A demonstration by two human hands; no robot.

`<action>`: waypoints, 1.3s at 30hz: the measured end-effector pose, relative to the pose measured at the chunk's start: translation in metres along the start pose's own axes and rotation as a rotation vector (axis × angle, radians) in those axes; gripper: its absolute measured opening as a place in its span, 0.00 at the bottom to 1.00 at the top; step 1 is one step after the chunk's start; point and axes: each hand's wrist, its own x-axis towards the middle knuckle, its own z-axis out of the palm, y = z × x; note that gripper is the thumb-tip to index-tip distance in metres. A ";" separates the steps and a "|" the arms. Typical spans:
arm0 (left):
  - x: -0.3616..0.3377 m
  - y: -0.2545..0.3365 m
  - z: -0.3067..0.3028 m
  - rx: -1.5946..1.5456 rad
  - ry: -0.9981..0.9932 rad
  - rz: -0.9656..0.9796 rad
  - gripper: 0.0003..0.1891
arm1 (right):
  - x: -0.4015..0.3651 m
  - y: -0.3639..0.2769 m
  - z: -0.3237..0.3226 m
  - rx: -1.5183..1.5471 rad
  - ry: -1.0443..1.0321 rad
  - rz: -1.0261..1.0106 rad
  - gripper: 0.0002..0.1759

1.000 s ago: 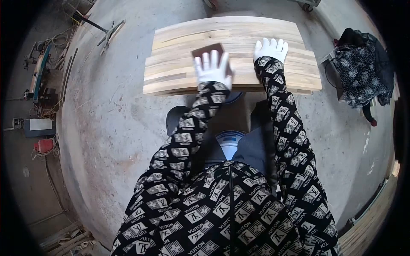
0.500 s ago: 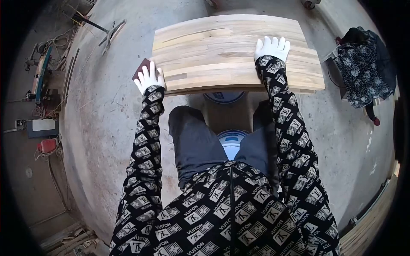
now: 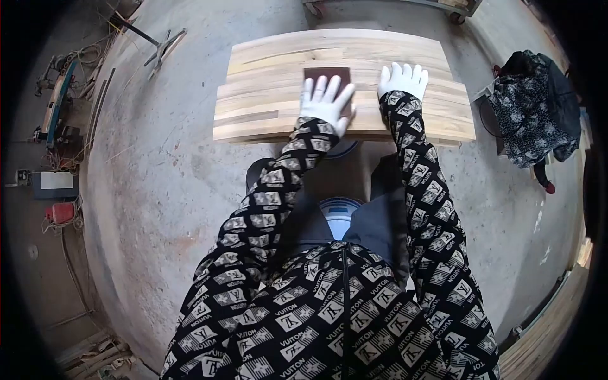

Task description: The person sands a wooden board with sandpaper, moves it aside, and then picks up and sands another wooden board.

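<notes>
My left hand [image 3: 326, 101], in a white glove, holds a dark maroon sheet of sandpaper [image 3: 334, 73] against a wooden board [image 3: 266, 76]. Its fingers are spread over the sheet, and the palm hides much of it. The board is pale, made of joined strips, and lies across in front of my knees. My right hand [image 3: 404, 81], also white-gloved, lies flat on the board's right part with fingers apart and nothing in it. More wood shows under the board's near edge.
A blue-and-white bucket [image 3: 341, 212] stands between my legs. At the right, another person [image 3: 535, 107] in a dark patterned top bends over. A wheeled frame [image 3: 437, 6] is at the far edge. Tools and cables, including a red object [image 3: 60, 213], lie along the left.
My left hand has slid the sandpaper from the board's left end to near its middle. My right hand keeps its place on the board. The view has shifted slightly.
</notes>
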 end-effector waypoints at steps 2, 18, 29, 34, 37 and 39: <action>-0.021 -0.040 -0.008 0.096 0.032 -0.089 0.27 | 0.000 0.001 -0.001 -0.008 0.005 0.004 0.26; 0.028 0.030 0.015 0.116 0.006 -0.156 0.28 | 0.002 -0.002 -0.002 -0.098 -0.058 0.027 0.26; -0.067 -0.134 -0.029 0.461 -0.062 -0.353 0.27 | 0.003 -0.006 -0.013 -0.074 -0.130 0.045 0.26; -0.058 -0.157 -0.041 0.527 -0.186 -0.870 0.29 | 0.001 -0.004 -0.007 -0.084 -0.052 0.033 0.25; -0.023 -0.116 -0.004 0.546 0.082 -0.508 0.25 | 0.003 -0.004 -0.005 -0.091 -0.072 0.033 0.25; 0.010 -0.057 0.011 0.322 0.101 -0.366 0.27 | 0.003 -0.004 -0.006 -0.098 -0.069 0.024 0.25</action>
